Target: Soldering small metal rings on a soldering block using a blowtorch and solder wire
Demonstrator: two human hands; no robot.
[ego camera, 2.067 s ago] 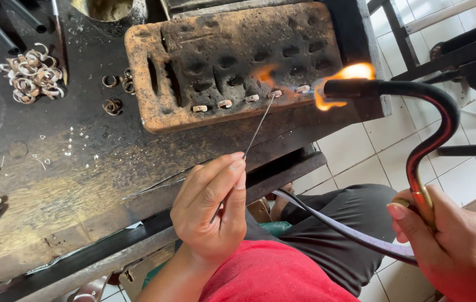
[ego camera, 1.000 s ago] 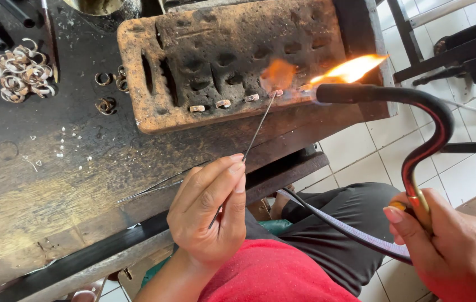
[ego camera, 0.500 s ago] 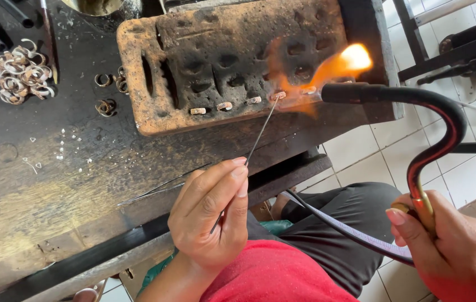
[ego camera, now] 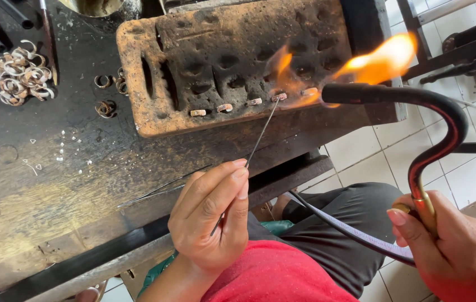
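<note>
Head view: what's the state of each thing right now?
Torch: lit, flame on the block, held by right hand.
Wire: pinched in left hand, tip at a small piece.
Block: charred, glowing near the flame.
Small pieces: lined up along the block's front edge.
Rings: heaped, untouched.

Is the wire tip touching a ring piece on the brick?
Touching. The head view shows the wire, pinched in the left hand, ending right on a ring piece on the brick.
</note>
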